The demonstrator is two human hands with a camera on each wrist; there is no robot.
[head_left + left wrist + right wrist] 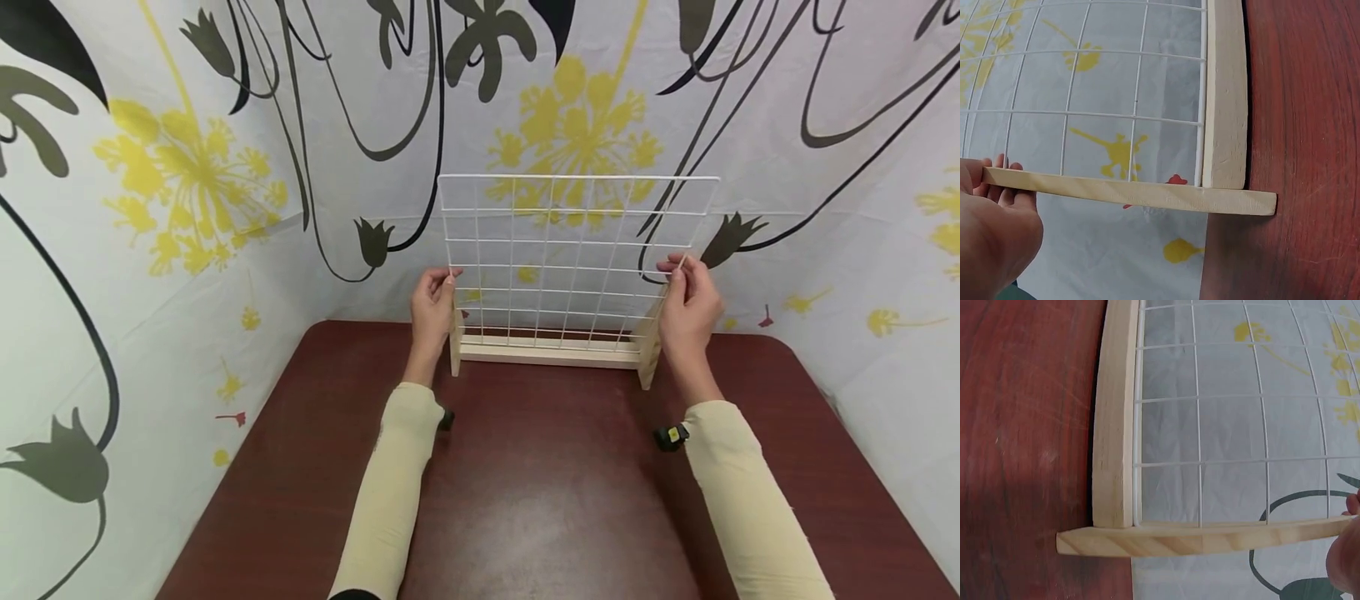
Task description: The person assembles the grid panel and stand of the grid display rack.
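A white wire grid rack (542,242) stands upright on the table, held between wooden side posts with a wooden crossbar (547,354) along its bottom. My left hand (432,312) pinches the upper end of the left post (1129,190), thumb on the near side and fingertips behind. Over on the other side, my right hand (690,312) pinches the upper part of the right post (1210,540); only part of that hand shows at the edge of the right wrist view. Both posts reach down to the tabletop, and the grid extends well above both hands.
The dark red-brown wooden table (540,483) extends in front of the rack toward me. White cloth walls (360,100) with yellow and grey flower prints rise behind the table and on both sides. Dark wrist cameras (670,437) sit under both sleeves.
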